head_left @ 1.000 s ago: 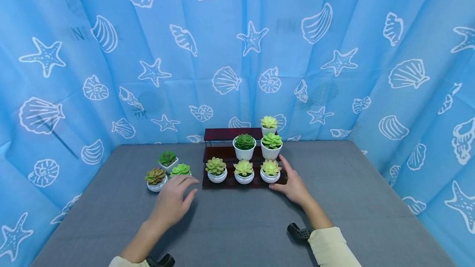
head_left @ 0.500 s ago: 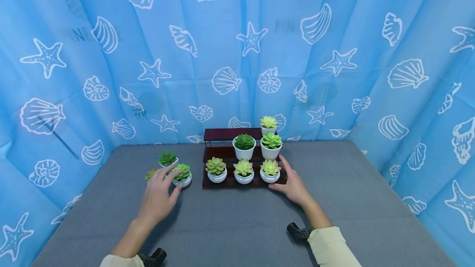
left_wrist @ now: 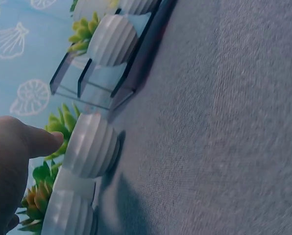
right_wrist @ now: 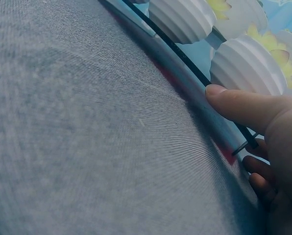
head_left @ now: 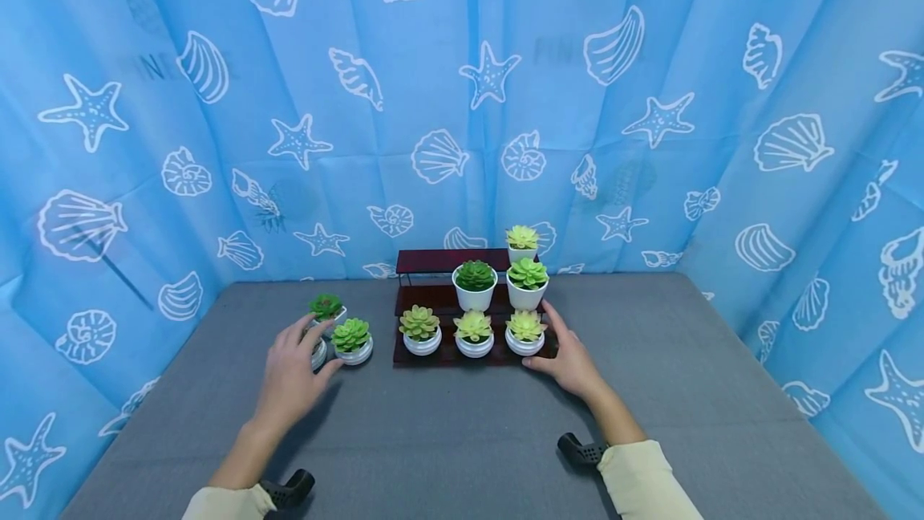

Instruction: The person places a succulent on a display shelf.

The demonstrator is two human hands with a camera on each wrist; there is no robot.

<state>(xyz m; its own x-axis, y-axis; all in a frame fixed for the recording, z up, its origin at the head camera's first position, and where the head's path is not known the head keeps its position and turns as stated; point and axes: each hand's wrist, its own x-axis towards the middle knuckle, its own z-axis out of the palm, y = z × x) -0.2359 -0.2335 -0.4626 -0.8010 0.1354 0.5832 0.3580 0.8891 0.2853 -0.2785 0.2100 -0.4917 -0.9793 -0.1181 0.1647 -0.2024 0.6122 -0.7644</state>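
Note:
My left hand (head_left: pixel 289 367) is over the left group of potted succulents, fingers spread and slightly bent, holding nothing. Beneath its fingers, a reddish-green succulent (left_wrist: pixel 37 199) in a white ribbed pot is mostly hidden in the head view. Just right of the thumb stands a bright green succulent (head_left: pixel 351 335) in a round white pot; behind them is a dark green one (head_left: pixel 327 307) in a square pot. My right hand (head_left: pixel 573 359) grips the right end of a dark red tiered shelf (head_left: pixel 433 262), thumb (right_wrist: pixel 229 100) on its front edge and fingers curled around the side.
On the shelf's lowest tier sit three succulents in round white pots, one of them yellow-green (head_left: pixel 421 327) at the left. The middle tier bears two taller pots, a dark green succulent (head_left: pixel 476 275) among them. A small pale succulent (head_left: pixel 523 239) tops the right end. A blue shell-print curtain (head_left: pixel 433 103) hangs behind.
My left hand has moved left, away from the shelf and past the bright green succulent, to over the reddish one. The right hand has stayed at the shelf's end.

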